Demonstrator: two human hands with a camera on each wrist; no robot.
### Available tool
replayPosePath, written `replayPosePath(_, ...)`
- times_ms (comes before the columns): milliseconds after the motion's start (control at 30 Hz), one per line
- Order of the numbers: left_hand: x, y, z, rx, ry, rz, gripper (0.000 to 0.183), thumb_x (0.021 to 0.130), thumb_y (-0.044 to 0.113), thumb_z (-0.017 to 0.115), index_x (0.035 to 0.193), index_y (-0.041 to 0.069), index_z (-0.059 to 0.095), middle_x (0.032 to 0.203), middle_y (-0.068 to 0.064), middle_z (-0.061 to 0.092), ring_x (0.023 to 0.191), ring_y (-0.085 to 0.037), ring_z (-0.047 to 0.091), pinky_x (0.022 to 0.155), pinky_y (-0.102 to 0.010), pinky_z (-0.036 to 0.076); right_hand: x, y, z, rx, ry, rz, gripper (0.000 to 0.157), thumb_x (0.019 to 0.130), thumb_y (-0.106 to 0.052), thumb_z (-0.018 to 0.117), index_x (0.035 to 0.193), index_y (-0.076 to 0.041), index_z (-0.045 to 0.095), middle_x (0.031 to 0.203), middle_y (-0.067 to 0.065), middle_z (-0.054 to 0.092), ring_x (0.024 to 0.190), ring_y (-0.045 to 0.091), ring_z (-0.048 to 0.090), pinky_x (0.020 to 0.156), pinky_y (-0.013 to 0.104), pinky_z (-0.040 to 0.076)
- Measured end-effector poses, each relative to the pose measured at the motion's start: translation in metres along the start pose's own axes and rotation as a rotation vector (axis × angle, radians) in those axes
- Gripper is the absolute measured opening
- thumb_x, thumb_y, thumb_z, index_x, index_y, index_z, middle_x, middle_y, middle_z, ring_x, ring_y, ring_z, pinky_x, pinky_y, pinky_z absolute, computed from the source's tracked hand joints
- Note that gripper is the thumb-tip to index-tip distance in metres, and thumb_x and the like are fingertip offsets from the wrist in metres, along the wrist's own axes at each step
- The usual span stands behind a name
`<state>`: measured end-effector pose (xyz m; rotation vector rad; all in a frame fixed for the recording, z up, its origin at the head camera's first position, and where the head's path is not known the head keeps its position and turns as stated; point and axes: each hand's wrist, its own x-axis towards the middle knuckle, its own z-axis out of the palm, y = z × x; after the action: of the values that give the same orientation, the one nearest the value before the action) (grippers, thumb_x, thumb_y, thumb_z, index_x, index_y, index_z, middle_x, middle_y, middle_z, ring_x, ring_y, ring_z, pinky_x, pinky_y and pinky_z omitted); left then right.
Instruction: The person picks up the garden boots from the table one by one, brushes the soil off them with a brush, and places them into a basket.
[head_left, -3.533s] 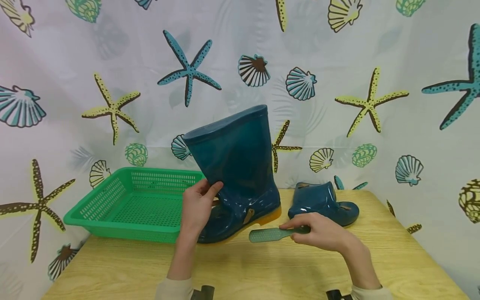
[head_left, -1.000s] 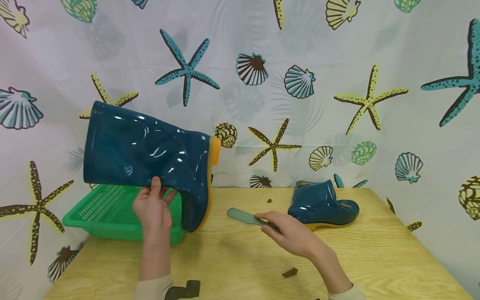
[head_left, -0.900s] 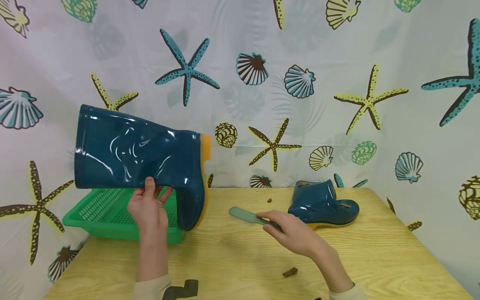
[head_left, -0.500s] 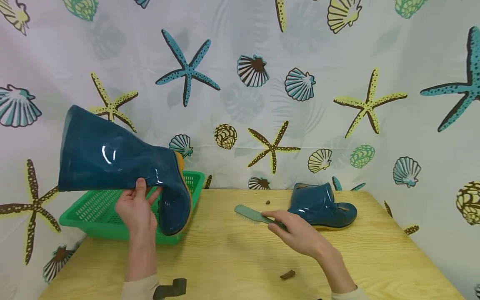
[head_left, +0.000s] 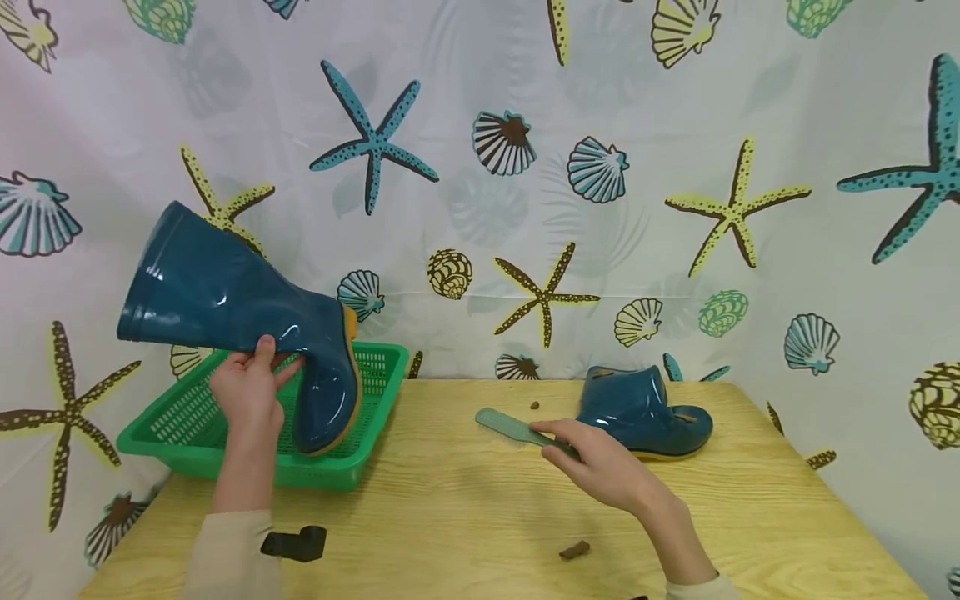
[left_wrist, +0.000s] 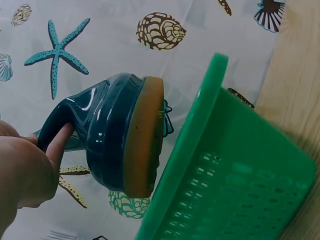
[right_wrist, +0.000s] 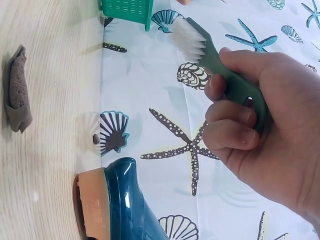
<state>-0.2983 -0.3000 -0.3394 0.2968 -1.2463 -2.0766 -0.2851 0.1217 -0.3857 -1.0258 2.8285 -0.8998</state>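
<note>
In the head view a dark blue rain boot [head_left: 225,292] with an orange sole hangs tilted above the green basket [head_left: 382,417], its opening to the left and its toe down. My left hand [head_left: 251,387] grips its shaft from below, thumb on the near side. The left wrist view shows the boot's orange sole [left_wrist: 144,137] beside the basket's rim. My right hand [head_left: 600,462] holds a green brush [head_left: 510,426] over the table. White bristles and curled fingers round the handle show in the right wrist view. A second blue rain boot [head_left: 637,410] lies at the back right.
A brown clump [head_left: 575,550] lies on the wooden table [head_left: 450,517] near the front, and a small brown bit [head_left: 535,405] lies towards the back. Behind the table hangs a white curtain [head_left: 480,217] printed with starfish and shells.
The boot in my left hand has gone from standing over the table's middle to being tilted over the basket at left. The brush has moved a little. Brown bits now show on the table.
</note>
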Motion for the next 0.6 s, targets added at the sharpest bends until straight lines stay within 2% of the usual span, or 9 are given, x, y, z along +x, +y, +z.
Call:
replayPosePath(133, 0.013, 0.002, 0.003, 0.001, -0.019, -0.042, 0.03, 0.097, 0.013, 0.061, 0.121, -0.006, 0.062, 0.1, -0.003, 0.066, 0.077, -0.012, 0.075, 0.066, -0.03, 0.06, -0.002, 0.002, -0.003, -0.01, 0.006, 0.002, 0.042, 0.105, -0.034, 0.05, 0.141, -0.014, 0.055, 0.135, 0.005, 0.062, 0.103, 0.013, 0.059, 0.081, 0.032, 0.05)
replayPosePath(400, 0.026, 0.006, 0.004, 0.038, -0.025, -0.109, 0.019, 0.097, 0.017, 0.062, 0.108, 0.001, 0.063, 0.11, -0.005, 0.059, 0.076, -0.01, 0.074, 0.067, -0.031, 0.061, -0.002, 0.003, -0.005, -0.015, 0.014, 0.006, 0.042, 0.105, -0.033, 0.05, 0.142, -0.014, 0.055, 0.135, 0.004, 0.062, 0.101, 0.013, 0.059, 0.081, 0.032, 0.049)
replayPosePath(600, 0.038, 0.009, 0.0, 0.062, -0.029, -0.183, 0.018, 0.096, 0.02, 0.062, 0.108, 0.006, 0.06, 0.103, 0.0, 0.062, 0.07, -0.009, 0.074, 0.065, -0.03, 0.061, -0.003, 0.005, -0.004, -0.009, 0.014, 0.008, 0.041, 0.105, -0.032, 0.05, 0.142, -0.014, 0.054, 0.137, 0.004, 0.061, 0.115, 0.021, 0.062, 0.089, 0.04, 0.053)
